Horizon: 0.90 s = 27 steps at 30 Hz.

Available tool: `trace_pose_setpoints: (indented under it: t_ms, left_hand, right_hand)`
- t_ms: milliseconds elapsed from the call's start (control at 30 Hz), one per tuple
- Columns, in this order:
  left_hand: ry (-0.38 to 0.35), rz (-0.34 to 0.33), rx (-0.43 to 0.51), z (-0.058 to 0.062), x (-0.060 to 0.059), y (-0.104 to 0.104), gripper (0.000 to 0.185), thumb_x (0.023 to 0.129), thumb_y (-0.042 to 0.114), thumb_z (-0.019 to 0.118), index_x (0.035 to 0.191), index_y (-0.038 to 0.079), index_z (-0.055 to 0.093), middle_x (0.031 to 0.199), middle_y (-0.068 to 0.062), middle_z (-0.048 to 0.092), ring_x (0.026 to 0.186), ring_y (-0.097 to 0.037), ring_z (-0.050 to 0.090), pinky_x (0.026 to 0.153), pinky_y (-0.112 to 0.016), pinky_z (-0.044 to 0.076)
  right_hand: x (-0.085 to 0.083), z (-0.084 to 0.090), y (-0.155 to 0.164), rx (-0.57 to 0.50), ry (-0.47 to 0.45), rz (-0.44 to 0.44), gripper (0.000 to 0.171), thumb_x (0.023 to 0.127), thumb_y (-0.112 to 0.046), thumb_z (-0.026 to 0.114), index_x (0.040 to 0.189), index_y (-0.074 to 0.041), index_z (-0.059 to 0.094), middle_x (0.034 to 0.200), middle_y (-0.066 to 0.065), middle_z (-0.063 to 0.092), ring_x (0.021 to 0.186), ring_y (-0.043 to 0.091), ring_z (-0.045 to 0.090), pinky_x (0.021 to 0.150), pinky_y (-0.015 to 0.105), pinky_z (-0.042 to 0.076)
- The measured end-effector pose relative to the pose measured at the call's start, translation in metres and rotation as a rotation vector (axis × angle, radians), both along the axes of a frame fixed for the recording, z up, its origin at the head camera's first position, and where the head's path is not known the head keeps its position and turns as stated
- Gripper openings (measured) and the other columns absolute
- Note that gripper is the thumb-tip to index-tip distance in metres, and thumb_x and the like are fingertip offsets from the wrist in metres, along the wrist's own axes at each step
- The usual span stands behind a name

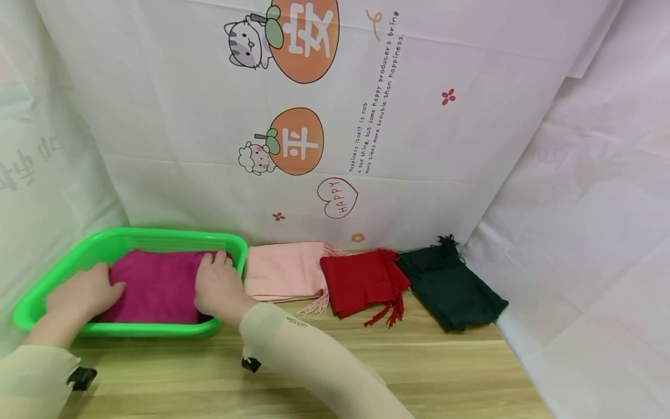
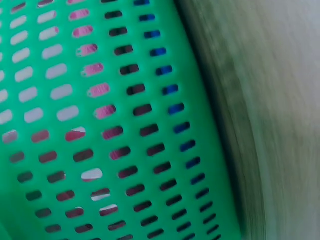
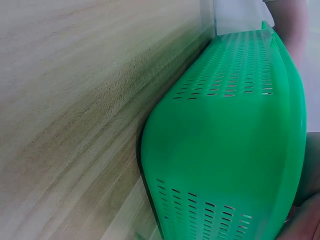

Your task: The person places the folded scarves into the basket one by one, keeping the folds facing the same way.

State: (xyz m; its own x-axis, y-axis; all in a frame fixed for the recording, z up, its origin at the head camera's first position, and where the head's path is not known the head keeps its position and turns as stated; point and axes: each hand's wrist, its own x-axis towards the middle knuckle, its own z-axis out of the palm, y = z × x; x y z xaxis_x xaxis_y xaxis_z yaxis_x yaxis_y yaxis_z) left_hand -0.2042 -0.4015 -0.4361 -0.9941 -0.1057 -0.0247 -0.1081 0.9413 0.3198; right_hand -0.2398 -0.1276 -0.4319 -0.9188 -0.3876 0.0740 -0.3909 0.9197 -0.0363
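A folded magenta scarf (image 1: 157,285) lies in the green plastic basket (image 1: 157,331), spread across most of it. My left hand (image 1: 86,294) grips its left end, the thumb over the cloth and the other fingers partly hidden. At the opposite end my right hand (image 1: 220,285) holds the scarf with bent fingers, close to the basket's right rim. In the left wrist view, pink, dark red and blue patches show through the holes of the basket wall (image 2: 145,120). The right wrist view shows the basket's rounded outer corner (image 3: 215,135), with fingers (image 3: 305,220) beyond its rim.
Right of the basket, a pink scarf (image 1: 285,270), a red scarf (image 1: 358,282) and a dark green scarf (image 1: 455,285) lie folded in a row, with fringes showing. They rest on a wooden table (image 1: 419,361). White printed sheets (image 1: 419,145) hang behind and at both sides.
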Motion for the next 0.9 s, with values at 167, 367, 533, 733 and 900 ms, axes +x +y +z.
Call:
trace_pose_setpoints:
  t_ms: [167,367,533,733,900]
  left_hand:
    - [0.047,0.02,-0.002,-0.002,0.002,0.005,0.059,0.106,0.035,0.065,0.128,-0.018,0.052,0.117,-0.049,0.055,0.103,-0.067,0.057,0.058,-0.067,0.051]
    - [0.1,0.024,-0.006,-0.001,0.004,0.014,0.064,0.108,0.036,0.065,0.138,-0.018,0.048,0.126,-0.051,0.048,0.113,-0.071,0.05,0.065,-0.076,0.052]
    - [0.118,0.01,0.004,0.001,0.005,0.021,0.074,0.109,0.039,0.064,0.144,-0.022,0.044,0.132,-0.053,0.049,0.116,-0.072,0.052,0.073,-0.077,0.053]
    - [0.119,0.003,0.039,0.003,0.006,0.031,0.083,0.111,0.045,0.063,0.147,-0.026,0.041,0.135,-0.052,0.052,0.114,-0.071,0.056,0.071,-0.071,0.056]
    - [0.145,0.009,0.061,0.004,0.009,0.042,0.083,0.113,0.047,0.06,0.149,-0.025,0.042,0.139,-0.052,0.051,0.119,-0.072,0.054,0.076,-0.075,0.055]
  right_hand:
    - [-0.002,0.001,0.01,-0.138,-0.047,0.034,0.062,0.099,-0.035,0.079,0.151,-0.01,0.053,0.145,0.004,0.053,0.118,0.013,0.059,0.082,0.019,0.053]
    - [-0.006,0.003,0.024,-0.279,-0.065,0.079,0.066,0.103,-0.036,0.077,0.157,-0.009,0.051,0.146,0.001,0.057,0.124,0.01,0.061,0.095,0.02,0.054]
    - [-0.005,0.004,0.032,-0.33,-0.074,0.101,0.069,0.104,-0.04,0.077,0.16,-0.01,0.051,0.15,-0.001,0.057,0.127,0.008,0.061,0.099,0.019,0.054]
    - [-0.004,0.005,0.044,-0.408,-0.089,0.126,0.071,0.105,-0.04,0.077,0.162,-0.011,0.048,0.153,0.001,0.057,0.135,0.01,0.06,0.109,0.023,0.052]
    - [-0.002,0.006,0.058,-0.47,-0.097,0.166,0.072,0.106,-0.036,0.076,0.165,-0.009,0.045,0.158,0.002,0.056,0.142,0.011,0.057,0.114,0.024,0.049]
